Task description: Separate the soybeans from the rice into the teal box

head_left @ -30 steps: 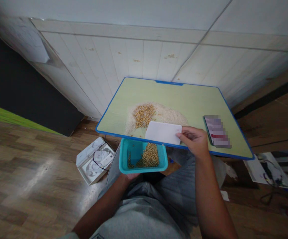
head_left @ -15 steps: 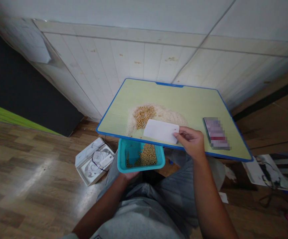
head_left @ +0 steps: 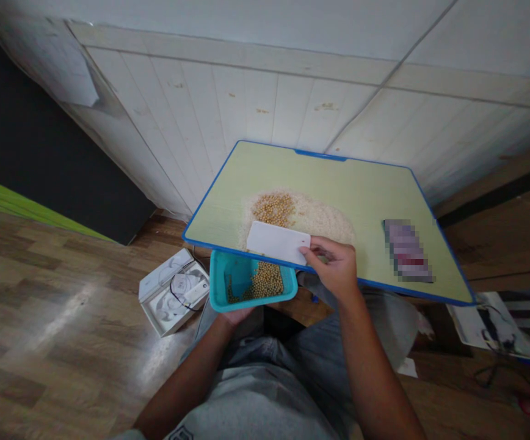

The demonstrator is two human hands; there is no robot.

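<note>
My right hand [head_left: 333, 263] pinches the right end of a flat white card [head_left: 276, 242] near its small hole, holding it low over the front edge of the green table [head_left: 366, 189]. Just behind the card lies a heap of yellow soybeans [head_left: 273, 208], with pale rice grains [head_left: 324, 218] spread around and to the right of it. Below the table edge, my left hand [head_left: 237, 316] supports a turquoise plastic tub [head_left: 216, 299] from underneath, its fingers mostly hidden. More soybeans [head_left: 267, 281] fill the right part of the tub.
A pixelated phone-like object [head_left: 406, 250] lies on the table's right side. An opened white box [head_left: 173, 293] with a dark cable sits on the floor at left. A white wall [head_left: 246, 91] stands behind the table; cables and a white tray [head_left: 480, 324] are at lower right.
My right hand and the card have moved left along the table's front edge, in front of the soybeans. The tub stays under the edge, shifted slightly left. The camera view has shifted a little.
</note>
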